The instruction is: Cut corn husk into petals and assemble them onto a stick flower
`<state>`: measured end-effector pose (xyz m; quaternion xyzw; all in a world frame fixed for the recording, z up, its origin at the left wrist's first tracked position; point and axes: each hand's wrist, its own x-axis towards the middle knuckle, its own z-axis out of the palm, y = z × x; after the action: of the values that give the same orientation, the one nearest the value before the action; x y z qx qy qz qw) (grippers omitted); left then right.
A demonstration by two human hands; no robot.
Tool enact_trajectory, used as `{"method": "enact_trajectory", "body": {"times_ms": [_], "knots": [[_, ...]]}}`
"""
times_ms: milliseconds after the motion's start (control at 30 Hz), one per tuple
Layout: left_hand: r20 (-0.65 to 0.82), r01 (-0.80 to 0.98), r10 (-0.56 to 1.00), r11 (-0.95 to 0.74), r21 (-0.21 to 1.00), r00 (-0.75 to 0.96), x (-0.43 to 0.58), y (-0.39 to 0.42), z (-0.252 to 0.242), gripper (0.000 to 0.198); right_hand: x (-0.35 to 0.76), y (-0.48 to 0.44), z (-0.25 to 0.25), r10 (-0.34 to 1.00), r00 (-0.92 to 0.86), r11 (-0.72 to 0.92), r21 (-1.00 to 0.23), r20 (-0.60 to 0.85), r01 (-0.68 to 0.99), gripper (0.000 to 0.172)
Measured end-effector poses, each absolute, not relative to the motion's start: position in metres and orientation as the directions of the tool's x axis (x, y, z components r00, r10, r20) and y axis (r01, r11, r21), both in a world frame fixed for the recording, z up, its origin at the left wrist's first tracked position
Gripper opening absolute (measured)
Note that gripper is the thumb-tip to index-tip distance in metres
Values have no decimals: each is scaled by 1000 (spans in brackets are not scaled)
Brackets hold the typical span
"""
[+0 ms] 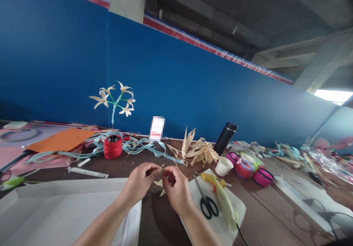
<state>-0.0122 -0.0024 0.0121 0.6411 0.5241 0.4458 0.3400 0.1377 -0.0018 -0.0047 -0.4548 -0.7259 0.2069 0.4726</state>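
Observation:
My left hand [142, 181] and my right hand [177, 188] meet above the brown table, with thumbs and fingertips pinched together. Between them is a small pale husk flower [159, 183], its narrow petals hanging below the fingers; my fingertips hide its upper part. Right of my right hand, black-handled scissors [209, 206] lie on a sheet of paper [237, 205]. A yellow glue gun [213, 179] and a long pale green husk [226, 203] rest on the same sheet. Farther back lies a pile of dry corn husks [202, 150].
A white tray [77, 181] occupies the front left. Behind it are a red spool [113, 147], light blue ribbon [154, 145] and a finished flower stem [114, 108]. At right stand a white cup [224, 166], a black bottle [226, 138] and pink containers [263, 177]. Another person's hand [340, 194] shows far right.

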Motion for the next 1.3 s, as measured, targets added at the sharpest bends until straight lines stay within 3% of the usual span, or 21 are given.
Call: {"method": "enact_trajectory", "body": {"times_ms": [433, 1000, 1300], "knots": [[338, 540, 940, -306, 784, 44, -14, -3, 9, 14, 138, 1, -7, 854, -114, 503, -749, 508, 431, 20], [431, 692, 890, -406, 597, 150, -14, -8, 8, 25, 139, 1, -8, 807, -173, 546, -601, 565, 584, 20], [454, 731, 871, -432, 529, 186, -11, -11, 9, 31, 140, 0, -8, 817, -205, 537, -585, 538, 608, 20]]}}
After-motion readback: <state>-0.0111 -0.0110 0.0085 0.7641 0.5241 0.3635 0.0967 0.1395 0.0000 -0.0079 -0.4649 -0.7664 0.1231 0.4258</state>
